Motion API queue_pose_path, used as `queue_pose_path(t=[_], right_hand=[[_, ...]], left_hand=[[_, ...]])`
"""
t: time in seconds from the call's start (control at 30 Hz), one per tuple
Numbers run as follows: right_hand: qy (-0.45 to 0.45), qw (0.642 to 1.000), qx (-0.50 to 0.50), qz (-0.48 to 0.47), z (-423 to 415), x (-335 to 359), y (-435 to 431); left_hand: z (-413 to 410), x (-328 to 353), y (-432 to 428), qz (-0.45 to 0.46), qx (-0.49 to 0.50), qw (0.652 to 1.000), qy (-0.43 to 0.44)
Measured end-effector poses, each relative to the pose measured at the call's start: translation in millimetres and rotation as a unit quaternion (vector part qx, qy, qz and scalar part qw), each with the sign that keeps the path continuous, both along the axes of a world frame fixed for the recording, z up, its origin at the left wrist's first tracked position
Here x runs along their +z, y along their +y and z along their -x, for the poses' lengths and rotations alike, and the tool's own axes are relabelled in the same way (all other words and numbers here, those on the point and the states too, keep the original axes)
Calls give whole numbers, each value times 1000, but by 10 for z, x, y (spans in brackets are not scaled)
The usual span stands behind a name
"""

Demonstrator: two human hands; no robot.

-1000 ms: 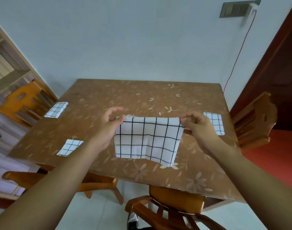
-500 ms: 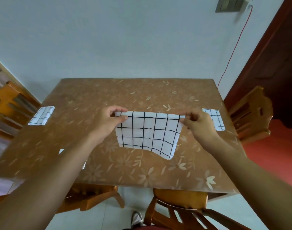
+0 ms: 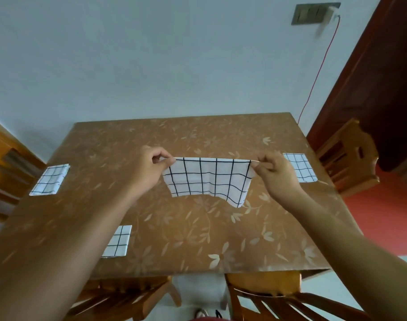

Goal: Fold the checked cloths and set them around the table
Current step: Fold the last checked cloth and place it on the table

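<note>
Fingers (image 3: 160,154) of left hand (image 3: 147,169) and right hand (image 3: 277,176) pinching top corners of checked cloth (image 3: 209,179), hanging mid-frame over table (image 3: 197,230). Tip imo: pull top edge taut, match bottom corners before next fold, right one droops.

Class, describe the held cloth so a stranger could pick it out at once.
Find the brown table. Above its middle, left hand and right hand pinch a checked cloth by its top corners. Only it is held, wider than the three folded cloths lying flat.

Home dining room, table (image 3: 197,228), wooden chairs (image 3: 346,156)
</note>
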State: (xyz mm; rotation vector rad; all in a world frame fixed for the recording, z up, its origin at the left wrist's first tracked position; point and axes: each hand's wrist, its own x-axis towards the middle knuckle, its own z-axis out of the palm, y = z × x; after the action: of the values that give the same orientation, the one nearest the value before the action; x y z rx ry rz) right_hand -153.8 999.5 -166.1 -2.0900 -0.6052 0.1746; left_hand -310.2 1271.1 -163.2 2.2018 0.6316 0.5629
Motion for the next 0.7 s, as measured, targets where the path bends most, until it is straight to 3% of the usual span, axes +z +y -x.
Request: queue_pose_path(t=[0.2,0.3,0.5,0.7], right_hand=[[-4,997,52,-57,164,148,152],[-41,995,85,-36,232,226,250],[-71,986,146,-25,340,366,274],[2,991,103,82,251,164,-10]], left_hand=[[20,93,101,-113,-86,984,104],[-36,224,-182,-68,-185,974,111],[-215,332,-631,-27,-258,965,48],[-234,192,-506,83,-177,978,-71]])
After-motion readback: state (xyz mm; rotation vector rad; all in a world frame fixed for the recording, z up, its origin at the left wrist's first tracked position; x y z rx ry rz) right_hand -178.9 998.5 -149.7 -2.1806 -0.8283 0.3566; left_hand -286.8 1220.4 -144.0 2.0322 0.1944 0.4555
